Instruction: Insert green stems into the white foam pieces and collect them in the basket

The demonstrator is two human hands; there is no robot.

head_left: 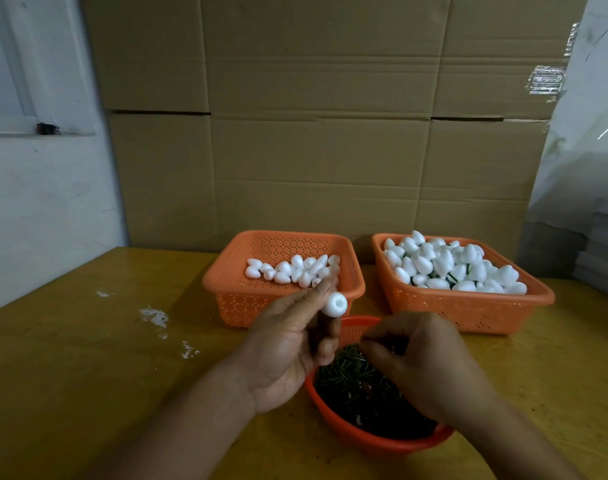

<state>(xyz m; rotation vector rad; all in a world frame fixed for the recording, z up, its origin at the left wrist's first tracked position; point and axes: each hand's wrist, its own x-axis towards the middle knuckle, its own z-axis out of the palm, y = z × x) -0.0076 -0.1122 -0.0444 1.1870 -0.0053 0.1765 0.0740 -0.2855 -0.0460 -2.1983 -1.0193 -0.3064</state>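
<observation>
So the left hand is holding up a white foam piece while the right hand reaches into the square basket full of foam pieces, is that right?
Not quite. The left hand does hold up a white foam piece, but the right hand reaches into the round red bowl of green stems, not the square basket full of foam pieces. The head view shows it.

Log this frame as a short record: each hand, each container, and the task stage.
left hand: holds one white foam piece at fingertips, hole facing camera, no stem in it
right hand: fingers curled over the round red basket of green stems; whether it pinches a stem cannot be told
left orange basket: bare foam pieces, partly filled
right orange basket: foam pieces heaped, some green stems showing
stage: stem not yet inserted
</observation>
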